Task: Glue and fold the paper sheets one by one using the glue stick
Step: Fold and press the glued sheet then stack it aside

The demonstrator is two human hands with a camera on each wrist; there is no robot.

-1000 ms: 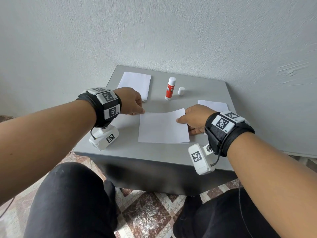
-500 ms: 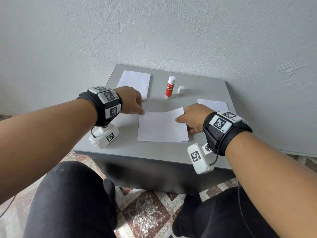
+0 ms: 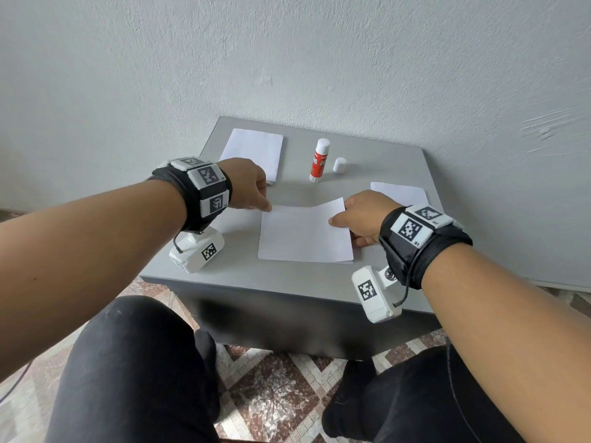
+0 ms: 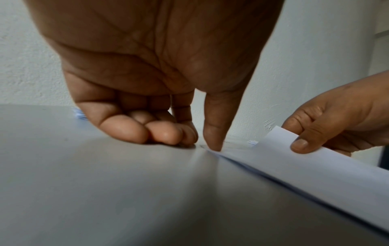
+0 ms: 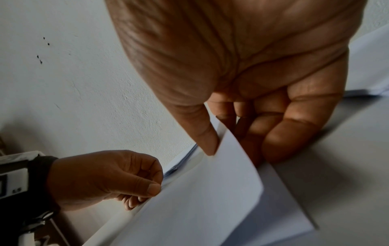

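White paper sheet (image 3: 305,235), half-folded, lies mid-table (image 3: 287,282). Left hand (image 3: 248,183), fingers curled, pins its far-left corner by the thumb; right hand (image 3: 363,215) pinches the raised flap. Glue stick (image 3: 319,159) and separate cap (image 3: 339,165) stand behind. Paper stack (image 3: 252,148) lies far left; loose sheets (image 3: 399,193) are partly hidden by the right hand. Grey tabletop shows before the near edge.

Grey tbl (image 3: 287,282): paper sheets (image 3: 303,241), glue stick (image 3: 319,159), cap (image 3: 339,165).

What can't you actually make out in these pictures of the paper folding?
- Any glue inside the folded white paper sheet: the top flap covers it in every view.
- Print on the red-and-white glue stick: too small, head view.
- The flat white paper pile at right: partly behind the right hand, head view; sheet count unclear.
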